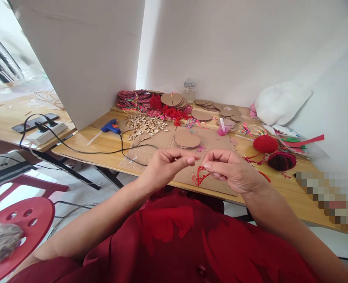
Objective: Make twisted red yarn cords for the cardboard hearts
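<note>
Above the table's front edge, my right hand [231, 169] pinches a tangled length of red yarn [199, 177], which dangles below the fingertips. My left hand [170, 165] is close by on the left, thumb and index finger pressed together and pointing at the right hand. Whatever those left fingers hold, if anything, is too small to make out. Beyond both hands, a stack of round cardboard pieces [187, 138] lies on a flat cardboard sheet [153, 153]. A red yarn ball [265, 144] and a dark red yarn ball [281, 160] sit to the right.
A blue glue gun [111, 126] with a black cord lies at left, beside a pile of shell-like pieces [146, 125]. Braided red bundles [132, 100], a glass jar [188, 90] and a pink bottle [221, 127] stand farther back. A red stool [38, 212] is at lower left.
</note>
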{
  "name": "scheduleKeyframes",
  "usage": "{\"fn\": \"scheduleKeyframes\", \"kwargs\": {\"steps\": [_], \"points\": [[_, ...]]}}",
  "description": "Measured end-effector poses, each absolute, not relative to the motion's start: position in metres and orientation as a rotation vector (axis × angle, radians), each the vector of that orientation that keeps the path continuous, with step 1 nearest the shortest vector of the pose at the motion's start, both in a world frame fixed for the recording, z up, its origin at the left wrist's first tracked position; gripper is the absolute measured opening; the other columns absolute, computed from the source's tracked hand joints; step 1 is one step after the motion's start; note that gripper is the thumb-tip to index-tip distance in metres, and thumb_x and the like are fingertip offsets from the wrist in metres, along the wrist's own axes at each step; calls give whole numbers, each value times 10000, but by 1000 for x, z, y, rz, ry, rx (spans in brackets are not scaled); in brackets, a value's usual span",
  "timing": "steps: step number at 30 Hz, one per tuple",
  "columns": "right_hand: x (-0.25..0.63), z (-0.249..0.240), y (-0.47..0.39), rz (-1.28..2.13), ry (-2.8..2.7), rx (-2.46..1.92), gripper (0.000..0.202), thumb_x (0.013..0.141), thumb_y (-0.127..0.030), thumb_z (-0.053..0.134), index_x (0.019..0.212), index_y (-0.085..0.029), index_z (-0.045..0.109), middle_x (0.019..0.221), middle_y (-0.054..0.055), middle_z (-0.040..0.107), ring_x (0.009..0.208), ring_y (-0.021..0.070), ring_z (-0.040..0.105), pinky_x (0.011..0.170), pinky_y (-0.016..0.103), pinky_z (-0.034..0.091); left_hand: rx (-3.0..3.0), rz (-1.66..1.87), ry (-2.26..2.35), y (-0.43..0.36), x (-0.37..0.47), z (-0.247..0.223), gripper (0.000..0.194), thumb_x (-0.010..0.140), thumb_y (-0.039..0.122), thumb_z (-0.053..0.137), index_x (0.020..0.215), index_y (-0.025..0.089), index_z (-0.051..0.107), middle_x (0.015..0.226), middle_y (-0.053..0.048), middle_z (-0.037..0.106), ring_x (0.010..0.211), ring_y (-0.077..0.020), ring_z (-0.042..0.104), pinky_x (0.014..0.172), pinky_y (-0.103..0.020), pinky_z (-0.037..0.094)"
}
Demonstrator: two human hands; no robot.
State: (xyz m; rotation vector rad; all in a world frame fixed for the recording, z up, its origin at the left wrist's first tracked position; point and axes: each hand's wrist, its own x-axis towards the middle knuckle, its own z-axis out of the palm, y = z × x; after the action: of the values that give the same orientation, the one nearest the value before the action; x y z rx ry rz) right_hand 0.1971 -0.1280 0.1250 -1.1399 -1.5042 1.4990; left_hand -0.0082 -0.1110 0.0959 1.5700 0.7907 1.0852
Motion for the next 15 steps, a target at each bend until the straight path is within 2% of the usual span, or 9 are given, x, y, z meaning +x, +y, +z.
{"fn": "scheduleKeyframes", "kwargs": {"steps": [2,3,5,8,10,11,13,15], "points": [[200,121,-126,1469,-1538,-1124,192,736,-349,714,704,-187,617,574,-58,445,484,73,292,472,252,222,1563,1099,781,-111,-9,95,288,832,369,735,1076,217,756,852,-34,751,733,-136,631,659,-244,474],[202,120,-125,1436,-1570,-1125,193,756,-358,707,719,-187,628,578,-57,447,485,73,287,473,253,221,1558,1094,790,-112,-9,95,288,851,378,713,1085,216,752,824,-29,744,710,-128,620,638,-237,463],[205,117,-123,1354,-1649,-1135,193,795,-365,692,738,-188,642,596,-52,454,501,77,300,485,254,234,1553,1062,825,-112,-10,96,292,900,436,636,977,187,769,701,-19,701,629,-112,580,594,-230,438],[208,118,-123,1266,-1754,-1175,187,817,-357,678,743,-187,648,636,-35,487,555,94,371,520,256,277,1547,1008,864,-113,-10,95,445,913,536,571,745,160,742,548,-3,604,520,-97,505,537,-233,400],[208,121,-123,1246,-1795,-1196,173,818,-341,671,743,-186,647,664,-22,514,596,108,419,542,258,306,1535,978,877,-112,-9,92,517,907,569,558,622,160,695,499,-1,565,482,-90,473,512,-235,379],[208,122,-123,1242,-1811,-1203,167,822,-334,666,745,-187,646,675,-16,527,610,113,436,552,259,319,1532,982,872,-111,-8,91,491,894,558,587,625,162,696,522,-5,589,494,-92,488,515,-235,384],[209,123,-123,1228,-1833,-1203,159,831,-326,657,746,-193,643,691,-12,546,623,119,454,566,259,337,1542,1024,826,-110,-10,90,318,836,488,700,795,177,752,683,-22,694,592,-114,575,558,-236,428],[210,123,-123,1214,-1841,-1204,166,836,-334,659,744,-197,641,691,-11,553,623,121,460,565,259,340,1578,1034,735,-112,-17,93,273,804,406,761,998,215,757,858,-41,751,725,-153,653,638,-262,491]]}}
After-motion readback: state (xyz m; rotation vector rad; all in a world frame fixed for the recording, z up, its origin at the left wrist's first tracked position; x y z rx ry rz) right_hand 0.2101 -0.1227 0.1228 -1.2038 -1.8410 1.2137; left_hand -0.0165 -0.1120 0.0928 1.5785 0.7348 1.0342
